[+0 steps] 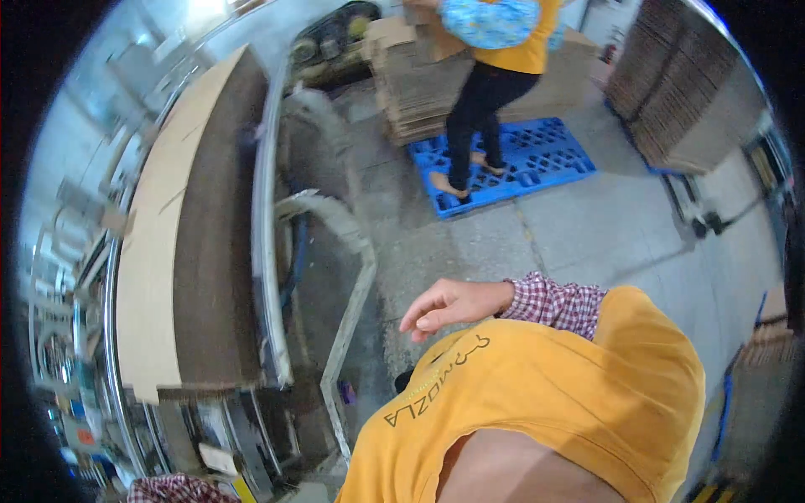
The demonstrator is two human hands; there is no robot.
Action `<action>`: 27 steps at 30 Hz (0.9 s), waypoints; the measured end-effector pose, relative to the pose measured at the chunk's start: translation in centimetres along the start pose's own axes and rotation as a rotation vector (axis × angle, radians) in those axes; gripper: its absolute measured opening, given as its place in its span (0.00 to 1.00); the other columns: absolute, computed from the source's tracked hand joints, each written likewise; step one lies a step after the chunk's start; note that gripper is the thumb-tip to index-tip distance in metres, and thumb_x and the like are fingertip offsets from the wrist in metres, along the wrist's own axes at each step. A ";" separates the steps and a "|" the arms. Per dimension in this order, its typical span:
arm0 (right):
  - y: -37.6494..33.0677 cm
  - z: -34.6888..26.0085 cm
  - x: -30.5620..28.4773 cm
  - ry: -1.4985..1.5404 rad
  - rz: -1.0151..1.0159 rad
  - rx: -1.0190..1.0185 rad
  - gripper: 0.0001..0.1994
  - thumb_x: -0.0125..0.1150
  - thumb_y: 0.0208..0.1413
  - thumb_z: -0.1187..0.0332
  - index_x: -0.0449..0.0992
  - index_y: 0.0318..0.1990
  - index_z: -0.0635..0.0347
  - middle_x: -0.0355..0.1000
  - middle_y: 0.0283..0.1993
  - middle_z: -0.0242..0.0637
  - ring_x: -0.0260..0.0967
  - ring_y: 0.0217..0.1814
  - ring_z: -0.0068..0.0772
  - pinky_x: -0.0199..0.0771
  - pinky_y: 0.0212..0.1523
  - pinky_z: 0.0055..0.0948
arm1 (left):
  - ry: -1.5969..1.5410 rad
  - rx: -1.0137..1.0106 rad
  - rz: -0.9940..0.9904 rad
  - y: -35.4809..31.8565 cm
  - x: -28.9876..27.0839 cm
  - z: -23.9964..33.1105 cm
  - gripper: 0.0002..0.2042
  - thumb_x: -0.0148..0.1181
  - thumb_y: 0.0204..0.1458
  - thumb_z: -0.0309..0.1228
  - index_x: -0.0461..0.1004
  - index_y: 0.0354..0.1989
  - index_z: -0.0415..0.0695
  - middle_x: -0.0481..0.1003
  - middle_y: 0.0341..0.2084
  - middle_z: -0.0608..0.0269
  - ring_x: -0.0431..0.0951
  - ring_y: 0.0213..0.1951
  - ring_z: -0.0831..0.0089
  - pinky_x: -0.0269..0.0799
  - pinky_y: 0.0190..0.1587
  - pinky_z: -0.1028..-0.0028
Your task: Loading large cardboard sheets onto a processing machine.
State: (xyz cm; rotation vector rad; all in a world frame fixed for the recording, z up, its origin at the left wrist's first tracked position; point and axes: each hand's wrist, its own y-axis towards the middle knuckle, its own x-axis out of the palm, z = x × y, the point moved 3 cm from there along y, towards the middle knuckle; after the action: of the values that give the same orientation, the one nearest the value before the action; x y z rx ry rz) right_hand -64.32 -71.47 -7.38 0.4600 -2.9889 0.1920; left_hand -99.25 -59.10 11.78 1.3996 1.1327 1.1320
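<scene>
My right hand (457,306) hovers in front of my yellow top (545,377), its fingers loosely bent and holding nothing. A checked sleeve (558,302) covers that arm. Of my left arm only a bit of checked sleeve (180,489) shows at the lower left edge; the hand itself is out of the picture. To the left, a long stack of flat cardboard sheets (180,226) lies on a machine with a metal rail (270,210) along its side. Neither the stack nor the rail touches my right hand.
Ahead, a co-worker in dark trousers (478,109) stands on a blue plastic pallet (520,163), by stacked cardboard (402,84). A tall cardboard stack (679,92) stands at far right beside a wheeled jack (696,214). A bent pale metal frame (356,277) borders the machine over grey floor.
</scene>
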 end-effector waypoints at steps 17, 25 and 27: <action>-16.2 5.0 -0.1 0.186 0.580 0.009 0.18 0.47 0.57 0.60 0.67 0.49 0.63 0.71 0.39 0.35 0.68 0.40 0.21 0.67 0.39 0.20 | 0.211 -0.343 0.124 1.8 -1.8 21.6 0.17 0.40 0.51 0.34 0.68 0.38 0.32 0.69 0.37 0.48 0.69 0.41 0.58 0.63 0.45 0.62; -21.4 7.2 2.7 0.214 0.748 0.073 0.21 0.47 0.55 0.54 0.69 0.47 0.62 0.72 0.37 0.34 0.69 0.39 0.22 0.68 0.35 0.21 | 0.363 -0.398 0.132 4.6 -4.1 24.6 0.16 0.41 0.50 0.31 0.68 0.39 0.30 0.68 0.39 0.46 0.68 0.42 0.57 0.62 0.47 0.61; -22.6 7.7 3.3 0.204 0.762 0.056 0.21 0.48 0.55 0.54 0.69 0.47 0.62 0.72 0.37 0.34 0.69 0.39 0.22 0.69 0.35 0.21 | 0.418 -0.412 0.162 5.5 -5.3 25.2 0.16 0.41 0.50 0.30 0.68 0.39 0.29 0.68 0.39 0.45 0.68 0.42 0.57 0.61 0.47 0.61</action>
State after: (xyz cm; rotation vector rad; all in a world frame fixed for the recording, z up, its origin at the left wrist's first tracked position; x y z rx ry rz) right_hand -61.26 -94.92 -12.13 -0.6724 -2.7960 0.3530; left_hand -74.65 -68.04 14.45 0.9696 1.0001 1.7216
